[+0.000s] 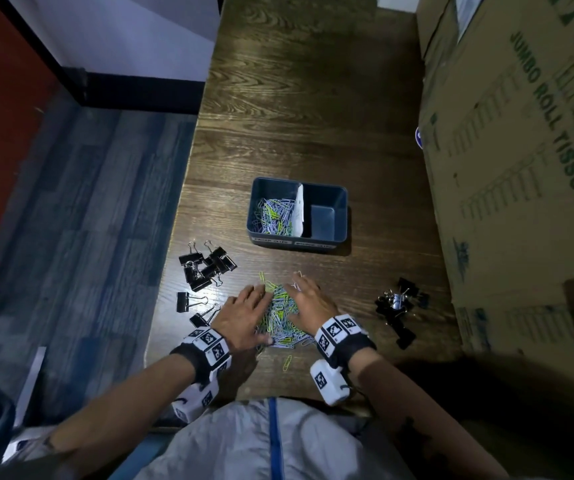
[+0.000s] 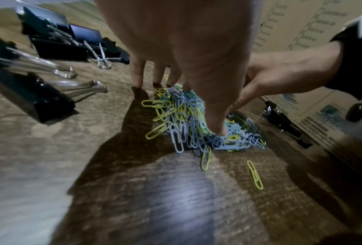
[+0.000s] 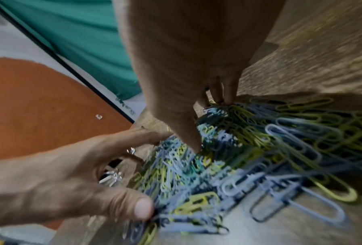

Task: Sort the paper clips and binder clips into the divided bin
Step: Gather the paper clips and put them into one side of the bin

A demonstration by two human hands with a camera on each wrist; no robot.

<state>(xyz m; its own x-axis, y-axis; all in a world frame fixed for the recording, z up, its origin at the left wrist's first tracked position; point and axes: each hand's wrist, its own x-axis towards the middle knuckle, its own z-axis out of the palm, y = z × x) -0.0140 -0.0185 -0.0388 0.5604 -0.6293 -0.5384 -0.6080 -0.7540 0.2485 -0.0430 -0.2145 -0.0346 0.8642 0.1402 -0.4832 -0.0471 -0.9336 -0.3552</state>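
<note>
A loose heap of blue, green and yellow plastic-coated paper clips (image 1: pixel 280 313) lies on the dark wood-grain table (image 1: pixel 313 109), near its six o'clock edge, between the person's two hands. The left hand (image 1: pixel 244 315) sits at the heap's nine o'clock side, palm down, fingers extended and slightly spread with their tips on the table, and the thumb (image 2: pixel 214 122) pressing into the clips. The right hand (image 1: pixel 308 301) mirrors it at three o'clock, fingers stretched toward twelve and resting on the clips, thumb tip dug into the pile. Neither hand is closed around anything; both lie flat and cupped against the heap's flanks. One single yellow paper clip (image 1: pixel 287 362) lies apart at six o'clock of the heap.

At twelve o'clock of the heap stands the dark blue rectangular plastic bin (image 1: pixel 341 216), split by a white paper divider (image 1: pixel 298 209); its left compartment holds more coloured paper clips (image 1: pixel 273 216). A cluster of black binder clips with silver wire handles (image 1: pixel 207 266) lies at ten o'clock of the heap, and a second black binder clip group (image 1: pixel 398 304) at three o'clock. Large brown cardboard boxes (image 1: pixel 521 150) border the table's right side.
</note>
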